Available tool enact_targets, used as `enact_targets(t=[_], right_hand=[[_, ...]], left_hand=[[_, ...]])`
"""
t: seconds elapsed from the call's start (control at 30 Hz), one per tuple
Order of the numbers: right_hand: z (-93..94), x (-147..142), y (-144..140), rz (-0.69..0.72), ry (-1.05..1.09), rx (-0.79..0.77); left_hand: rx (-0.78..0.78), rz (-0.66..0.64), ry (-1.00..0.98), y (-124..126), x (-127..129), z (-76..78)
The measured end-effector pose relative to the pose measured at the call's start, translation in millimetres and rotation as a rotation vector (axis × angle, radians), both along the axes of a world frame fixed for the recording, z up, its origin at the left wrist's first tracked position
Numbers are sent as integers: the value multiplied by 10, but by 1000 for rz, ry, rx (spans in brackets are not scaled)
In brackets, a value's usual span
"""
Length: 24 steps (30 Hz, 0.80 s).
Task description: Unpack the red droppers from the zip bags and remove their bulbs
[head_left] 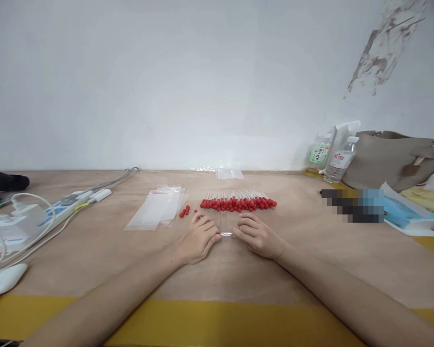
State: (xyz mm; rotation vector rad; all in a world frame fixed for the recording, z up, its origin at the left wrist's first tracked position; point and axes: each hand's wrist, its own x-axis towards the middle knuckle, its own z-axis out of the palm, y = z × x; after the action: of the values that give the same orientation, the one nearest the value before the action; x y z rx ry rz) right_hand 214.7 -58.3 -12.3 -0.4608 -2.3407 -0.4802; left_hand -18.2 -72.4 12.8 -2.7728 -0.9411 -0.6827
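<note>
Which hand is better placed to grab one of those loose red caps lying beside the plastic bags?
Left, probably. The left hand rests right below the loose red caps, while the right hand lies farther off, on the other side of the clear tubes.

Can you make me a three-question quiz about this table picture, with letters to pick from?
1. Where is the row of red-capped tubes?
A. just beyond the hands
B. on the handbag
C. under the power strip

2. How many water bottles stand by the wall?
A. two
B. five
C. none

3. What are the left hand and right hand doing?
A. resting on the table, fingertips at a small clear tube between them
B. raised in the air
C. holding a bottle

Answers: 1 A, the row lies right past the fingers. 2 A, two stand beside the handbag. 3 A, both hands lie flat, meeting at the tube.
</note>
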Motion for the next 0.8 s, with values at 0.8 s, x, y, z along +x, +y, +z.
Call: enact_targets(t=[0.8], right_hand=[[-10, -237, 33, -437, 190, -403]], left_hand=[[-123, 737, -256, 729, -636, -18]])
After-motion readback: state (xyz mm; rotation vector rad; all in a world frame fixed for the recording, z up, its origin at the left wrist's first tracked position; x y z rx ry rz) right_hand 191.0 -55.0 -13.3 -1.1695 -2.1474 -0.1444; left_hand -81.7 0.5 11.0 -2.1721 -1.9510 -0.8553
